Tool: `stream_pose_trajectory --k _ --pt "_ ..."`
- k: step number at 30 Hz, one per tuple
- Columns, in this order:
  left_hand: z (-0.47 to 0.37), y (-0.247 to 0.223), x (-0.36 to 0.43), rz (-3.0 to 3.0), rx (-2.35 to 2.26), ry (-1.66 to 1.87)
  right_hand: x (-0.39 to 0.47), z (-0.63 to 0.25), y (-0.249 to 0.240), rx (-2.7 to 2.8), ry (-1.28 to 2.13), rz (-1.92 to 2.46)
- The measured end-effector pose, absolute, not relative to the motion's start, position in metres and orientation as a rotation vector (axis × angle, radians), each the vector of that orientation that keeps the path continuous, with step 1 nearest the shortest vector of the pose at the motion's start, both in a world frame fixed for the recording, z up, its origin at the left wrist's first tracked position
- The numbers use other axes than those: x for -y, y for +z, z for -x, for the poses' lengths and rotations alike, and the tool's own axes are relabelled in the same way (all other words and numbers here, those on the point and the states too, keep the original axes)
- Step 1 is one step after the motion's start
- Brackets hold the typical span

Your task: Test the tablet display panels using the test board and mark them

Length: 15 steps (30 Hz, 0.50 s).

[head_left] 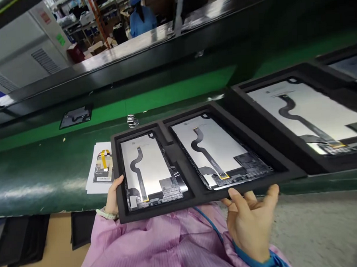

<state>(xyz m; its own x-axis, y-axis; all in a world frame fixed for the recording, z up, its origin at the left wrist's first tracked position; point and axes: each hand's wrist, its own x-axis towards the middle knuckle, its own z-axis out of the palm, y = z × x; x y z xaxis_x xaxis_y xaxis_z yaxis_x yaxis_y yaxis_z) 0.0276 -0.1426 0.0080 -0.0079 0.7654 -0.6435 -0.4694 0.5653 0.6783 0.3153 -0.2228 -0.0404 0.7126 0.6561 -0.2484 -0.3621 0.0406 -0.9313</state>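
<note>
A black foam tray [184,165] is held tilted in front of my body. Two recesses hold a left screen panel [150,159] and a right screen panel [211,139], each with a dark curved ribbon cable. My left hand [113,196] grips the tray's left edge, its fingers partly hidden beneath. At the front edge, right of the middle, my right hand [251,221] supports the tray with fingers spread and thumb against the rim.
Another foam tray [314,168] with screen panels lies at the right. White paper [92,176] bears a small part with a yellow cable. A dark panel [76,117] rests on the green conveyor [161,94]. Black trays [28,241] are at lower left; a person [142,20] is beyond.
</note>
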Motion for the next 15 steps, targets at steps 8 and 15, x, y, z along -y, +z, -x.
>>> stream_pose_trajectory --k 8,15 --pt "-0.037 -0.003 0.129 -0.821 -1.431 1.107 0.212 -0.319 -0.026 0.048 0.862 1.278" --pt "-0.039 -0.006 0.131 -1.402 -1.700 0.884 0.223 -0.323 -0.055 0.069 0.709 1.383"
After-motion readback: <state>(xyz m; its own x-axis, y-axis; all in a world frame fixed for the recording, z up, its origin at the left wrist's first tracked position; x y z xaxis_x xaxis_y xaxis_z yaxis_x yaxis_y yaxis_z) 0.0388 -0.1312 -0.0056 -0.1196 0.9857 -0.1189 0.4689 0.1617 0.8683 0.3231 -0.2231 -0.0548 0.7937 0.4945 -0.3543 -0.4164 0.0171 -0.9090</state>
